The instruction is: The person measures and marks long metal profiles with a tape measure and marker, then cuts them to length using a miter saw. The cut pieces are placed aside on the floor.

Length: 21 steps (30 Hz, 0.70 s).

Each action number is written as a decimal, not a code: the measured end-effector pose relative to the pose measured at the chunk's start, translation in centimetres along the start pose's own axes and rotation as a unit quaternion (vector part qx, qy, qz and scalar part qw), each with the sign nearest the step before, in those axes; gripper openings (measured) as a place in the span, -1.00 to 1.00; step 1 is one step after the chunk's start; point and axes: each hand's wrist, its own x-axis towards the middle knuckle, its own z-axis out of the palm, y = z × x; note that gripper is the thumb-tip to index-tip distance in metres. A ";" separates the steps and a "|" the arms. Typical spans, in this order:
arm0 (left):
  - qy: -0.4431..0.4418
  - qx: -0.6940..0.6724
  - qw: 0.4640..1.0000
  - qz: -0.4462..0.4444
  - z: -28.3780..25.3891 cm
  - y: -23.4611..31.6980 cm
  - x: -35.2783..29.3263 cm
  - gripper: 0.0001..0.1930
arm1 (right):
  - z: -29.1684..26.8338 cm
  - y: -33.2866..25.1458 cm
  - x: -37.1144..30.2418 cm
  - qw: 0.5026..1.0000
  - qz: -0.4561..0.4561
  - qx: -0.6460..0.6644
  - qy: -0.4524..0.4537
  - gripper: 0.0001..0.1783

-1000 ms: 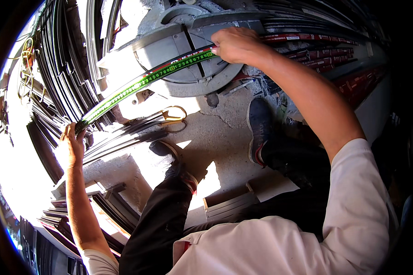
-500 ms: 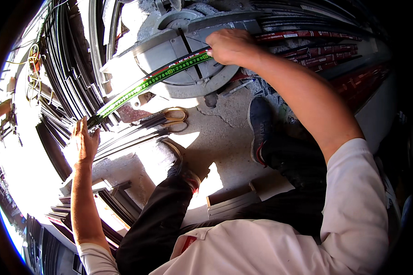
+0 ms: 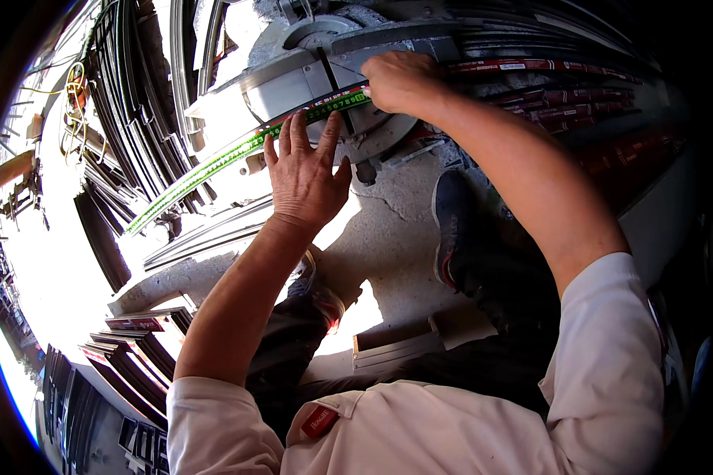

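A bright green tape measure blade stretches from the far left to the saw's middle, along a dark strip with red printed film. Both cross the round grey base of a miter saw. My right hand is closed around the tape's right end, against the strip, by the slot in the saw base. Whatever lies inside that fist is hidden. With fingers spread, my left hand rests its fingertips on the tape and the strip's near edge, left of the slot. The tape's left end sticks out unheld.
Bundles of long dark strips lie at the left, and red-filmed ones at the right. More strips are stacked at the lower left. My shoe stands on the concrete floor below the saw. A coiled cable hangs far left.
My left hand has left the tape's far left end and moved right along it, close to the saw's middle. The right hand stays at the tape's other end. Scissors on the floor are now covered.
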 end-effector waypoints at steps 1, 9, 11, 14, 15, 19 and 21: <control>-0.003 -0.007 0.999 -0.031 0.4 1.4 0.3 -0.24 | 0.0 0.0 0.0 1.000 0.001 0.002 0.002 -0.74; 0.043 -0.023 0.983 -0.175 3.6 5.6 2.2 -0.10 | 0.4 0.1 0.2 0.999 -0.014 0.010 0.028 -0.75; 0.036 -0.024 0.983 -0.181 4.0 5.9 2.4 -0.09 | 0.6 0.4 0.3 0.999 -0.015 0.009 0.029 -0.76; 0.029 -0.018 0.980 -0.196 4.3 6.2 2.6 -0.09 | 0.7 0.5 0.4 0.999 -0.020 0.013 0.025 -0.76; 0.028 -0.017 0.979 -0.201 4.4 6.2 2.7 -0.09 | 0.7 0.4 0.5 1.000 -0.017 0.014 0.020 -0.76; 0.022 -0.019 0.976 -0.214 4.7 6.5 2.8 -0.09 | 0.7 0.5 0.7 1.000 -0.007 0.005 0.006 -0.75; 0.017 -0.023 0.975 -0.219 4.8 6.6 2.8 -0.09 | 0.9 0.5 0.7 1.000 -0.009 0.003 0.008 -0.75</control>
